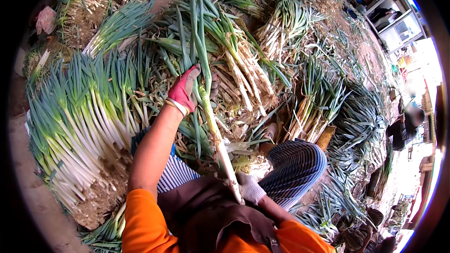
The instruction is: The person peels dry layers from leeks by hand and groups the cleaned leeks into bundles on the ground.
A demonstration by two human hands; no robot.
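One green onion (212, 126), long and white-stalked, is held upright across the lap. The left hand (185, 89) (red and grey glove) is wrapped around its green leaves further out; the right hand (249, 188) (white glove) is closed on the white root end near the body. A trimmed stack of onions (79, 126) lies left; untrimmed bundles (243, 65) lie beyond.

L hand (187, 89) gloved, arm outstretched, gripping; R hand (251, 188) clenched near lap
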